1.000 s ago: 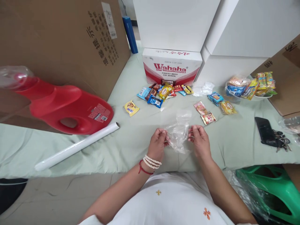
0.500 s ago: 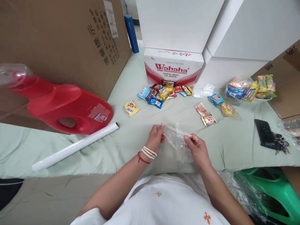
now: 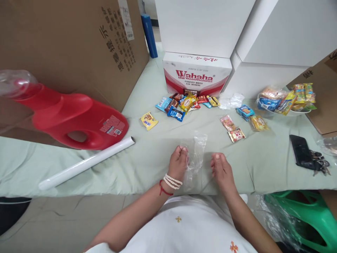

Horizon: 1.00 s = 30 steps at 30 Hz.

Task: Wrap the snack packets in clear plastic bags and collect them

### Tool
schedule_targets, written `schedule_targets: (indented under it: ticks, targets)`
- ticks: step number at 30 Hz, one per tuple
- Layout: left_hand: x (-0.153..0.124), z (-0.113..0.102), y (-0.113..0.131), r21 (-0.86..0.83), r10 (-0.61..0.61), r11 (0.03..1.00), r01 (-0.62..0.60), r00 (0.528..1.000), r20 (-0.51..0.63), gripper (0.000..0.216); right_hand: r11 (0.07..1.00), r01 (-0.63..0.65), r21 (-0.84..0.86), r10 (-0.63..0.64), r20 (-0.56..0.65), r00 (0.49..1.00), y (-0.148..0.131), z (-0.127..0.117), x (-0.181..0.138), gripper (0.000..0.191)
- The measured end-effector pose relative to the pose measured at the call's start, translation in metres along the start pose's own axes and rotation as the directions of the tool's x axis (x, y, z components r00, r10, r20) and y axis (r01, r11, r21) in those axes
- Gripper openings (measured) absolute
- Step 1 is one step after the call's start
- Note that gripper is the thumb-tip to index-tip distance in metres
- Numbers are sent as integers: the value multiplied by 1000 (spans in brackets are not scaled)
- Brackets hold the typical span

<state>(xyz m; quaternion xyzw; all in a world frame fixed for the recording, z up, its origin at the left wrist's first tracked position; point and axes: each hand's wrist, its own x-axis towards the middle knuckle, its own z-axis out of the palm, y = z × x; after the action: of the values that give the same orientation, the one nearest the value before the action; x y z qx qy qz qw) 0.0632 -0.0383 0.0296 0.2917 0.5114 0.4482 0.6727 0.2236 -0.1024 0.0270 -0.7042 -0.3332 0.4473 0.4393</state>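
My left hand (image 3: 178,163), with bead bracelets at the wrist, pinches the edge of a clear plastic bag (image 3: 196,154) that hangs limp over the pale green cloth (image 3: 147,151). My right hand (image 3: 220,169) hovers just right of the bag with fingers loosely curled and nothing in them. A heap of wrapped snacks (image 3: 184,103) lies further out, in front of a red and white Wahaha carton (image 3: 196,73). One yellow packet (image 3: 149,120) lies alone to the left, and two pink and red packets (image 3: 231,128) sit to the right.
A red detergent jug (image 3: 71,121) lies on its side at left, with a white roll (image 3: 86,163) beside it. A bowl of snacks (image 3: 285,98), a black phone (image 3: 300,149) and keys (image 3: 319,164) sit at right. A green jug (image 3: 305,218) lies below. Cardboard and white boxes stand behind.
My right hand has let go of the plastic bag and moved slightly right. The bag now hangs from my left hand alone, drawn in narrower.
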Motion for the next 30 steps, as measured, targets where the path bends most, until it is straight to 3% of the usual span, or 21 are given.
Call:
schedule_targets:
  ticks: [3, 5, 8, 12, 15, 17, 20, 24, 26, 30]
  targets:
    - [-7, 7, -6, 30, 7, 999, -10, 995, 103, 51, 988, -110, 106, 85, 213, 973, -5, 18, -3, 55]
    - [-7, 5, -6, 16, -21, 1000, 19, 990, 142, 53, 973, -134, 188, 77, 280, 957, -7, 25, 0, 55]
    - [0, -11, 0, -43, -40, 998, 44, 996, 77, 56, 951, -134, 278, 72, 224, 972, -6, 16, 10, 44]
    - [11, -41, 11, -38, -13, 999, 10, 997, -70, 57, 933, -119, 340, 77, 134, 988, -3, -15, 25, 39]
    - [13, -55, 14, -11, -30, 999, 30, 997, -78, 56, 919, -82, 386, 33, 130, 991, -7, -27, 29, 35]
    - [13, -59, 15, 6, -58, 998, 59, 997, -58, 57, 891, -94, 444, 17, 175, 984, -11, -26, 28, 33]
    - [11, -62, 19, 17, -112, 994, 112, 994, 2, 57, 843, -213, 495, 54, 315, 948, -16, -18, 29, 37]
    - [10, -66, 27, 12, -144, 990, 144, 988, 46, 56, 802, -368, 471, 150, 438, 886, -16, -15, 40, 60]
    - [11, -72, 29, 16, -134, 991, 134, 991, -4, 57, 774, -369, 515, 151, 415, 897, -12, -19, 48, 62]
    - [12, -92, 26, 155, -102, 981, 117, 989, -104, 56, 761, -246, 601, 132, 228, 965, -7, -29, 58, 53]
